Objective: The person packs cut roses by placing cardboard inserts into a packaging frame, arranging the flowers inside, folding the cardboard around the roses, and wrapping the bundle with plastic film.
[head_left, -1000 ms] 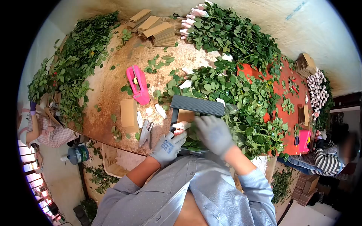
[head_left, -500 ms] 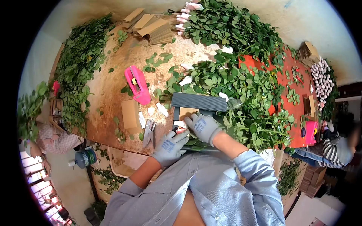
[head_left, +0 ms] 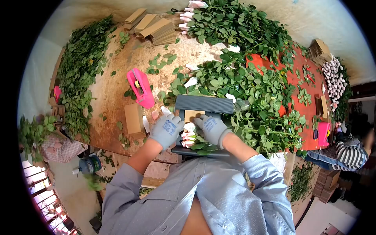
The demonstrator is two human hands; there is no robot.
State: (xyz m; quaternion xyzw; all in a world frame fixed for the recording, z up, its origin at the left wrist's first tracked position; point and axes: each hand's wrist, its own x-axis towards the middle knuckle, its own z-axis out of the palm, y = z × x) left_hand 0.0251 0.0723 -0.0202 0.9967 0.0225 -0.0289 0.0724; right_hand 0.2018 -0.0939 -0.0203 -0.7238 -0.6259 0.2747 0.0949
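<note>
Blue-printed grey gloves (head_left: 212, 130) accompany a light-blue shirt (head_left: 231, 192) with pale dots.

Blue water jug (head_left: 91, 166), barred window (head_left: 37, 187).

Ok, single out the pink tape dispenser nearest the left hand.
The pink tape dispenser on the brown tabletop, just beyond the left hand. The other clear one is far right, near a striped sleeve.

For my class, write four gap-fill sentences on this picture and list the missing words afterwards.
The left hand and right hand both wear grey ____.
The tape dispenser left of the black stand is bright ____.
The table's right-hand part is coloured ____.
Another person's clothing shows black-and-white ____.
Missing words: gloves, pink, red, stripes.
</note>
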